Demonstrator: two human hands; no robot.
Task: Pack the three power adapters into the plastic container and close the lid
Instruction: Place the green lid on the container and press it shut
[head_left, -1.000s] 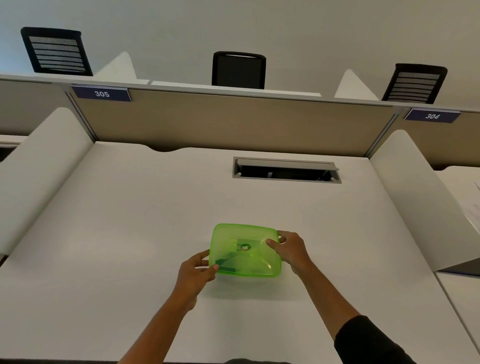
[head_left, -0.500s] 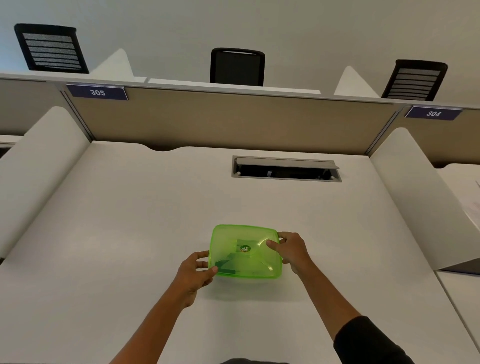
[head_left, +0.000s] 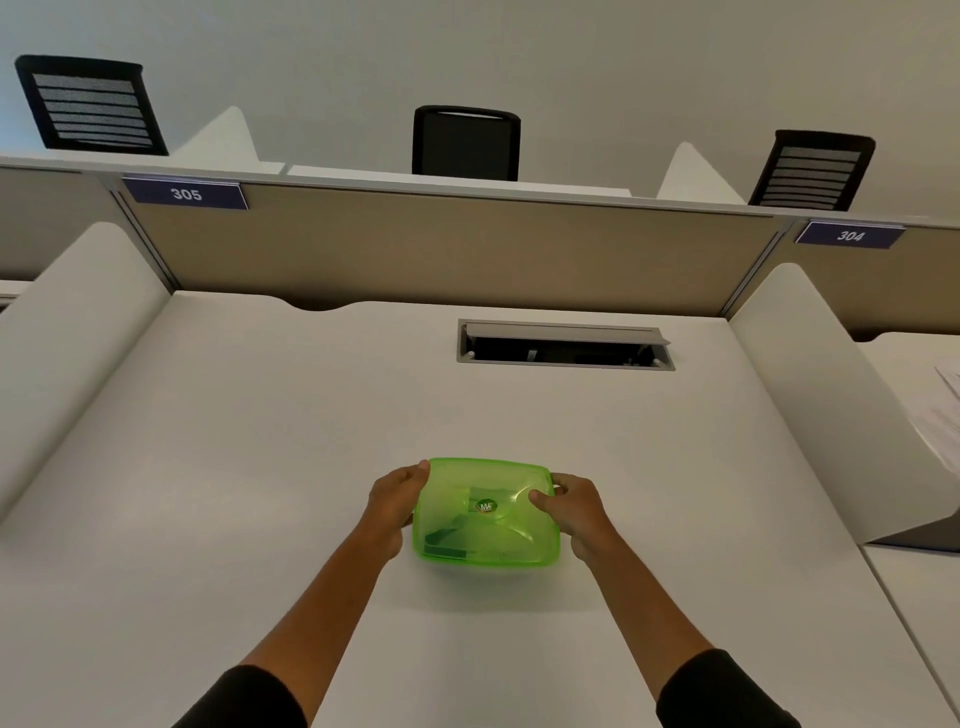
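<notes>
You face a white bench (head_left: 260, 467) with a cable hatch (head_left: 565, 345); behind the hatch, a tan partition (head_left: 467, 249), three black chairs (head_left: 466, 141), plain wall (head_left: 519, 52).

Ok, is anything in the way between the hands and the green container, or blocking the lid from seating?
Nothing visible. The left hand and right hand already grip opposite sides of the translucent green plastic container, with its lid on top. The white desk shows nothing beside it.
</notes>
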